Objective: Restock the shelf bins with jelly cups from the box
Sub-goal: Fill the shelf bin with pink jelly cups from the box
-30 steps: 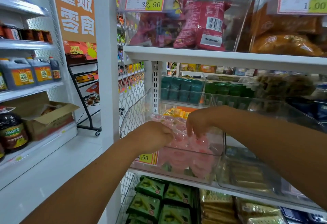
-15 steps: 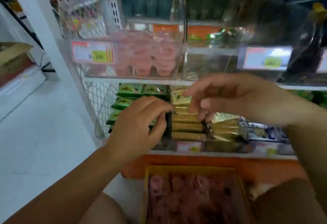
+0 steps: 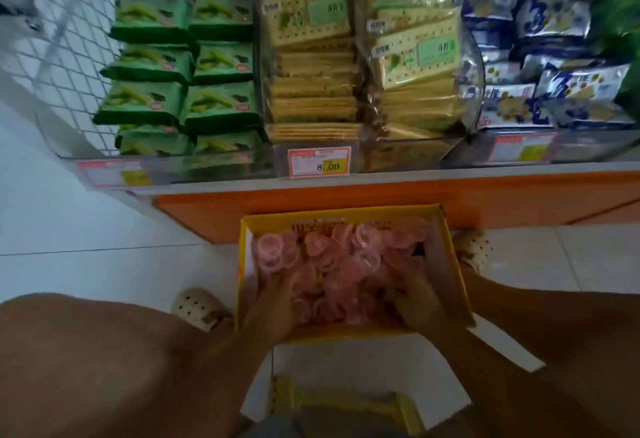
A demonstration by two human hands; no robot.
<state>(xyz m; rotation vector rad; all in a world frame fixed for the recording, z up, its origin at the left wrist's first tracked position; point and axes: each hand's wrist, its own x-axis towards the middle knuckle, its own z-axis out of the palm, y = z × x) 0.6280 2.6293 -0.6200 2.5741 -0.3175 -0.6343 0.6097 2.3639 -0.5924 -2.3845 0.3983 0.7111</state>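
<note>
Whereas both hands were up at the bin a second ago, the left hand [image 3: 273, 301] and right hand [image 3: 417, 299] now dig into the jelly cups [image 3: 341, 264] in the box [image 3: 243, 264] on the near floor. Whether either has closed on any cups I cannot tell. Likely another scoop is beginning.

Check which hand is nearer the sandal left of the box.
Left. The left hand is in the box's left side, just across its wall from the sandal; the right hand is in the box's right side.
</note>
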